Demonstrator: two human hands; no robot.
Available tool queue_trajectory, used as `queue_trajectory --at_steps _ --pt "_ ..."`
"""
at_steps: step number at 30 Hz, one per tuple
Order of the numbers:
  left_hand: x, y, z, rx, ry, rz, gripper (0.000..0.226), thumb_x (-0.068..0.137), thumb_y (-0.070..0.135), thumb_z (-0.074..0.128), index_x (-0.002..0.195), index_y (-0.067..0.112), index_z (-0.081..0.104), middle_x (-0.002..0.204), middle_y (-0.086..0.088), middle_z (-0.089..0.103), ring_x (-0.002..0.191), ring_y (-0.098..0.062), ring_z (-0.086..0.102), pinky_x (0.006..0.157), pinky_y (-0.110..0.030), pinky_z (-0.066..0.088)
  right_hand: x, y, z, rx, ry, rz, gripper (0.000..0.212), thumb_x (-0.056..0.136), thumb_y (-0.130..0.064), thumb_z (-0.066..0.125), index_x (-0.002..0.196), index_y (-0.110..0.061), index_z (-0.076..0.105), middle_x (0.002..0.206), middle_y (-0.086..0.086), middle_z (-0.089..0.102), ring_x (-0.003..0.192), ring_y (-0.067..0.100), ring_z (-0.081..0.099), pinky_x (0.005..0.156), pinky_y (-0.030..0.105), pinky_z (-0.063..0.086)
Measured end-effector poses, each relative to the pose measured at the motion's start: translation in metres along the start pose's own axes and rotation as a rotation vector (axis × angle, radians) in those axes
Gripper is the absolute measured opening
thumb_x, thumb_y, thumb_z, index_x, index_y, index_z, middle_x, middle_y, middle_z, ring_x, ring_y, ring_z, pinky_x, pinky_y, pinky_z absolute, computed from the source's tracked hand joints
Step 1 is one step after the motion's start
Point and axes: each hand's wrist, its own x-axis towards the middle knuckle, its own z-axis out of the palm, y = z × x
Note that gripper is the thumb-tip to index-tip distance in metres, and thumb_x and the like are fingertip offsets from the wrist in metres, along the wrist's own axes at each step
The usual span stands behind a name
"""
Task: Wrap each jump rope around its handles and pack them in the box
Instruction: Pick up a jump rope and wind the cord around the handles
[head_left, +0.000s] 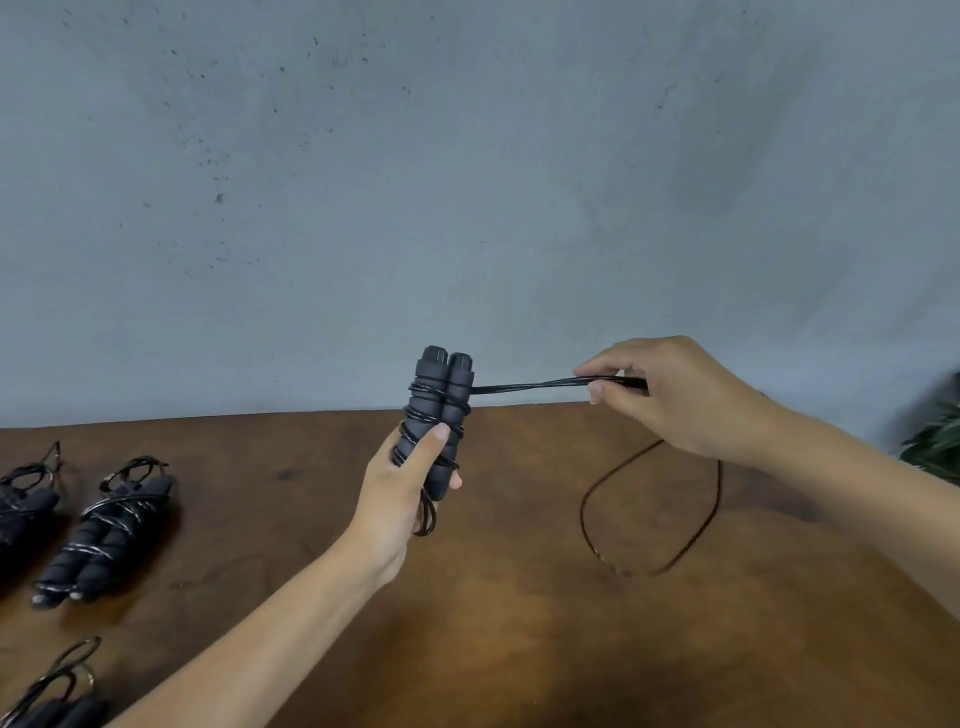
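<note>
My left hand (402, 480) grips a pair of black foam jump rope handles (441, 395), held upright side by side above the table, with several turns of thin black rope around them. From the handles the rope (530, 386) runs taut to the right, where my right hand (670, 395) pinches it between thumb and fingers. Below my right hand a loose loop of the same rope (654, 519) hangs down to the brown wooden table (519, 623). No box is in view.
Wrapped jump ropes lie on the table's left side: one bundle (111, 530), another cut off by the left edge (21, 506), a third at the lower left corner (57, 696). A grey wall (467, 182) stands behind the table. Green plant leaves (935, 441) show at right.
</note>
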Motion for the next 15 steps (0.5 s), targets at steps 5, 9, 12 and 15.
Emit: queue_trajectory --at_steps 5,9,12,15 --pt "0.004 -0.001 0.003 0.107 -0.029 -0.025 0.026 0.101 0.036 0.066 0.119 0.018 0.068 0.081 -0.008 0.066 0.054 -0.009 0.058 0.057 -0.016 0.045 0.004 -0.004 -0.009 -0.139 -0.038 -0.058 0.025 0.102 -0.023 0.06 0.124 -0.025 0.072 0.112 -0.015 0.07 0.1 0.006 0.063 0.089 0.029 0.052" --pt "0.01 -0.003 0.006 0.264 -0.086 -0.025 0.028 0.097 0.045 0.071 0.114 0.023 0.069 0.078 -0.003 0.069 0.071 -0.016 0.067 0.085 -0.037 0.052 0.007 -0.016 -0.017 -0.274 -0.115 -0.092 0.027 0.106 -0.023 0.052 0.128 -0.027 0.067 0.116 -0.016 0.066 0.106 0.008 0.06 0.091 0.032 0.049" --pt "0.011 -0.002 0.011 0.426 -0.106 0.009 0.031 0.095 0.046 0.072 0.109 0.02 0.067 0.079 -0.002 0.07 0.068 -0.013 0.068 0.082 -0.036 0.051 0.01 -0.027 -0.018 -0.401 -0.171 -0.157 0.031 0.106 -0.016 0.05 0.131 -0.029 0.063 0.118 -0.016 0.063 0.102 0.004 0.055 0.084 0.027 0.045" --pt "0.01 0.006 0.017 0.634 -0.149 0.019 0.03 0.094 0.049 0.07 0.105 0.021 0.063 0.077 0.001 0.07 0.063 -0.006 0.066 0.069 -0.029 0.046 0.017 -0.03 -0.021 -0.488 -0.183 -0.199 0.037 0.104 -0.007 0.049 0.131 -0.029 0.062 0.119 -0.016 0.064 0.109 0.006 0.06 0.08 0.025 0.044"
